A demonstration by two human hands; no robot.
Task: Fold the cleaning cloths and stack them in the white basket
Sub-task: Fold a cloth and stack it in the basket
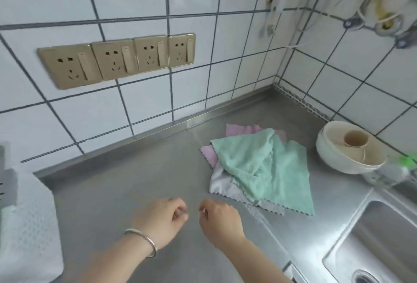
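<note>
1. A white bowl (334, 158) sits on the steel counter (126, 183) by the right wall, just behind the sink (379, 244); a beige cup (356, 139) lies tilted inside it.
2. The cleaning cloths lie in a loose, unfolded heap on the counter, between the bowl and the hands, forward and to the right of both hands and not touching them.
3. A mint green cloth (266, 165) lies on top, rumpled, with wavy edges; a pink cloth (243, 129) shows from beneath at the back and left, and a grey cloth (222, 183) sticks out at the near left corner.
4. The left hand (164, 219), a silver bangle (144, 241) on its wrist, hovers over bare counter with fingers curled loosely, holding nothing.
5. The right hand (220, 219), just beside it, is likewise loosely curled and holds nothing.
6. A white paper towel roll (29, 221) stands at the left edge.
</note>
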